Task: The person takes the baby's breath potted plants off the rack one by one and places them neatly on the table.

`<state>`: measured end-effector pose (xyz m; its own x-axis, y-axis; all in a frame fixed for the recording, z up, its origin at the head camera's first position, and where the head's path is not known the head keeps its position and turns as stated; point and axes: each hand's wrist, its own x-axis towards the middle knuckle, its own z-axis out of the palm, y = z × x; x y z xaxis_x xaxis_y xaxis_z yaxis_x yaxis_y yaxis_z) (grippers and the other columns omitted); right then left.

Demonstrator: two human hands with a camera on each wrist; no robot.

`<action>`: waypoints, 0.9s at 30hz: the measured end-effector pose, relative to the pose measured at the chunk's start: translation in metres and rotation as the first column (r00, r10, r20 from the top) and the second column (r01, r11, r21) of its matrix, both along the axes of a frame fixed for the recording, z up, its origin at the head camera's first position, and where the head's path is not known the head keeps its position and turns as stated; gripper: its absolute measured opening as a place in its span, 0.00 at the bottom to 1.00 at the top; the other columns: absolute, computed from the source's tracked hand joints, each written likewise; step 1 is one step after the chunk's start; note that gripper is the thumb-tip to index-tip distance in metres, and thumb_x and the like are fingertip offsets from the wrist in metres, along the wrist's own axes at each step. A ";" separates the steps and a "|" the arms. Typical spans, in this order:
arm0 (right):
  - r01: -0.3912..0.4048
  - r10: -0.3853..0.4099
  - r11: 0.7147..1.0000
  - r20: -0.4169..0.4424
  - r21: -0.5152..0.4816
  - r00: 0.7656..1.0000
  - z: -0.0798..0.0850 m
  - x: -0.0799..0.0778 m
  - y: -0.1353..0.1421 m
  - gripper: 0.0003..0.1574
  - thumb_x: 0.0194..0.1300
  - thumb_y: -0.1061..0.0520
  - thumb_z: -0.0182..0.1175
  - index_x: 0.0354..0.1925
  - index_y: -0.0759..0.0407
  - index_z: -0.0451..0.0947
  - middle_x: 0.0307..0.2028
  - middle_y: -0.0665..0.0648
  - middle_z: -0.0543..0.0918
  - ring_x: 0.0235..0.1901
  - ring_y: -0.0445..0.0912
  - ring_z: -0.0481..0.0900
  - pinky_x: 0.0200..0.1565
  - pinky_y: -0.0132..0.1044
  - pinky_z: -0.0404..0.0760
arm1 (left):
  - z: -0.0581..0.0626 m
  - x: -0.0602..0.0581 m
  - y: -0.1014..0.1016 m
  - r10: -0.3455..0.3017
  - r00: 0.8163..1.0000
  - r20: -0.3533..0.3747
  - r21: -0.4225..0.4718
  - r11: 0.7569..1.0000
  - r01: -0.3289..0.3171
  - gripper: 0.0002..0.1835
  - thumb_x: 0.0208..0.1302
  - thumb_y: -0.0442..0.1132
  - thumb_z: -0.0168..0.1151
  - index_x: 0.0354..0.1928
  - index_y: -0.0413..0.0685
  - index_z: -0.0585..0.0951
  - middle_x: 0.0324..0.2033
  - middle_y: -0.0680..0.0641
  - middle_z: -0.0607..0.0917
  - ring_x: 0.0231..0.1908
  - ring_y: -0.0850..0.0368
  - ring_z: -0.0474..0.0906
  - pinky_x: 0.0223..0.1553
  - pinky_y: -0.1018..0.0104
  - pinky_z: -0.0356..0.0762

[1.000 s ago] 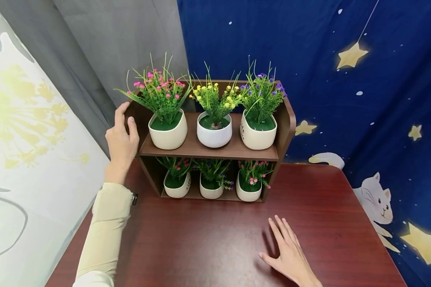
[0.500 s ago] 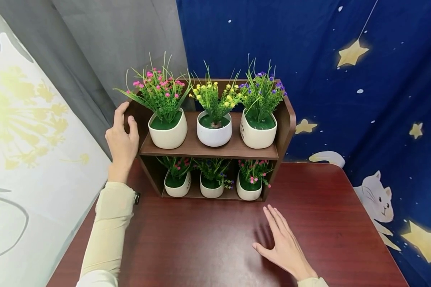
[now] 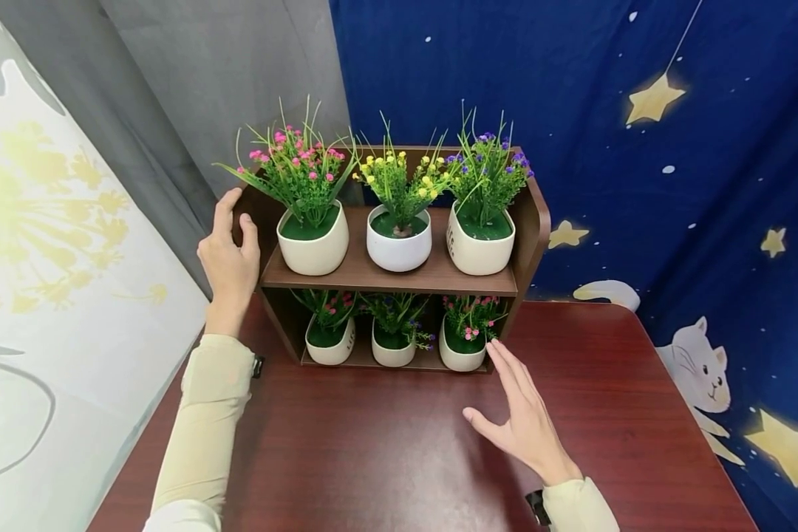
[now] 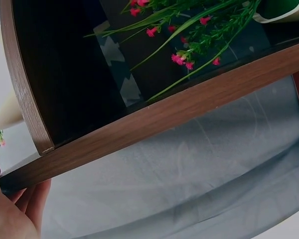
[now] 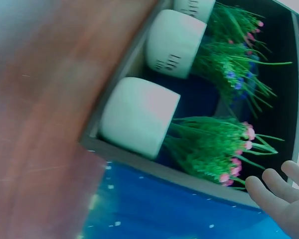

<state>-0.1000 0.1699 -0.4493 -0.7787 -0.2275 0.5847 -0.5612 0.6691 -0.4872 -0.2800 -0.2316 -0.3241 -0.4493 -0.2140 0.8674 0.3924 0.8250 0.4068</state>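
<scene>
A dark brown two-tier shelf [image 3: 389, 282] stands on the table. My left hand [image 3: 229, 266] grips its left side panel [image 4: 189, 112], thumb on the inner side and fingers outside in the left wrist view. My right hand [image 3: 522, 414] holds nothing; its fingers are straight, the tips overlapping the shelf's lower right corner in the head view. On the upper tier are potted plants with pink [image 3: 314, 244], yellow [image 3: 399, 255] and purple [image 3: 482, 255] flowers. Three more pots sit below; the right one, a cream pot with pink flowers [image 5: 139, 117], is nearest my right hand.
The reddish-brown table [image 3: 372, 443] reaches out in front of the shelf and to its right. A grey curtain [image 3: 226, 74] and a blue star-patterned curtain [image 3: 439, 66] hang behind. A pale patterned cloth [image 3: 60, 332] is close on the left.
My right hand has moved forward over the table, up to the shelf's lower right corner, with its fingers still straight. My left hand has stayed at the left panel.
</scene>
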 end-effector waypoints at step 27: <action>-0.192 0.186 0.981 -0.179 -0.015 0.966 0.090 -0.064 -0.085 0.56 0.53 0.29 0.57 0.69 0.59 0.55 0.67 0.58 0.59 0.65 0.49 0.58 0.60 0.47 0.60 | -0.001 0.000 0.004 0.020 0.999 -0.034 0.024 1.000 -0.019 0.19 0.68 0.41 0.47 0.59 0.55 0.75 0.11 0.42 0.68 0.09 0.57 0.50 0.16 0.58 0.51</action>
<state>-0.1644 0.0850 -0.3596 -0.6077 -0.3396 0.7179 -0.7547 0.5285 -0.3887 -0.2800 -0.2280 -0.3252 -0.4151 -0.2434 0.8766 0.3903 0.8227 0.4133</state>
